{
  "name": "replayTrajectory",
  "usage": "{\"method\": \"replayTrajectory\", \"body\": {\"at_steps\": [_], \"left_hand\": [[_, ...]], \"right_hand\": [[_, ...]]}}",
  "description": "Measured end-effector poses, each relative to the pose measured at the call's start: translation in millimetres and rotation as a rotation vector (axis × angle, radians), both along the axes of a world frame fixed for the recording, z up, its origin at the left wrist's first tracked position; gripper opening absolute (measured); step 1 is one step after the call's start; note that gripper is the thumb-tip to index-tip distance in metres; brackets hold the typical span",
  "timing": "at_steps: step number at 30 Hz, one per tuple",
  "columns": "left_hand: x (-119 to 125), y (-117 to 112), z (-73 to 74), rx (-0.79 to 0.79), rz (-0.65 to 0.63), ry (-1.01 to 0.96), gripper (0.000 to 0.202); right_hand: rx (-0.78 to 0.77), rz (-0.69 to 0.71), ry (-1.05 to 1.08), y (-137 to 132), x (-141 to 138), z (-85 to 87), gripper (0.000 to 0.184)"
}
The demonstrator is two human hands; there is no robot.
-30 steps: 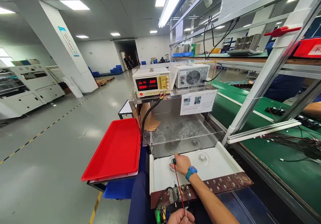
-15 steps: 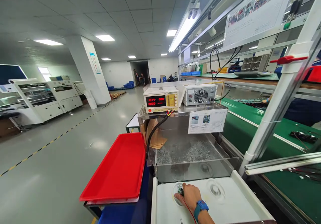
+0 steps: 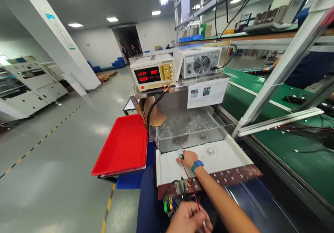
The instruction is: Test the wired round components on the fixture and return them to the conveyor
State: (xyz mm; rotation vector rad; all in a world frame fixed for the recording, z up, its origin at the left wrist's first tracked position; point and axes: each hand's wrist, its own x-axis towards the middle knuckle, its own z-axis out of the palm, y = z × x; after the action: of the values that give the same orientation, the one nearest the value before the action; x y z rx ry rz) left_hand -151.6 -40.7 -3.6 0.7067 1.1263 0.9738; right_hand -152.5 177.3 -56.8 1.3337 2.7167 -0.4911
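Note:
My right hand [image 3: 190,158], with a blue wristband, rests on a white fixture plate [image 3: 229,153]. Its fingers are closed on a small green circuit board [image 3: 180,155] that sits at the left round recess. A thin red wire [image 3: 189,181] runs from the board down to my left hand [image 3: 186,219] at the bottom edge. That hand pinches the wire's near end. A second round recess [image 3: 210,151] to the right holds nothing I can make out.
A brown terminal strip [image 3: 235,176] edges the plate, with coloured plugs [image 3: 168,204] below. Behind are a clear box [image 3: 190,128], a power supply [image 3: 152,73] with red digits, and a fan unit [image 3: 200,63]. A red tray [image 3: 122,147] lies left, a green conveyor [image 3: 273,121] right.
The view has tilted back down, so my left hand with the wire end shows again. My right hand has stayed on the board at the left recess.

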Motion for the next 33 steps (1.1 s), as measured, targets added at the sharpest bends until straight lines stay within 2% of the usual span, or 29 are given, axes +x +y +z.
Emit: {"method": "replayTrajectory", "body": {"at_steps": [3,6,9,12,16,21,25,29,33], "left_hand": [[-17,23,21.4,0.086,0.165,0.106,0.054],[-40,49,26.8,0.137,0.272,0.303,0.05],[-55,69,11.7,0.186,0.28,0.535,0.043],[-58,81,-9.6,0.213,0.232,0.716,0.036],[-54,87,-28.4,0.197,0.207,0.813,0.03],[-54,88,-35.5,0.151,0.19,0.9,0.026],[-52,89,-31.1,0.09,0.179,0.965,0.023],[-47,87,-19.9,0.054,0.197,1.015,0.02],[-43,83,-12.5,-0.002,0.21,1.033,0.02]], "right_hand": [[0.0,0.003,-0.004,1,1,-1.7,0.058],[-0.002,-0.002,0.006,1,2,-1.6,0.059],[-0.01,-0.013,0.007,2,2,-0.3,0.058],[-0.013,-0.015,-0.001,3,3,2.4,0.057],[-0.009,0.01,-0.01,5,5,6.2,0.058],[-0.01,0.004,-0.014,6,4,3.2,0.055],[-0.009,0.0,0.002,6,4,1.5,0.054],[-0.018,0.001,0.016,4,3,3.0,0.052],[-0.021,0.002,0.042,1,2,-3.9,0.049]]}}
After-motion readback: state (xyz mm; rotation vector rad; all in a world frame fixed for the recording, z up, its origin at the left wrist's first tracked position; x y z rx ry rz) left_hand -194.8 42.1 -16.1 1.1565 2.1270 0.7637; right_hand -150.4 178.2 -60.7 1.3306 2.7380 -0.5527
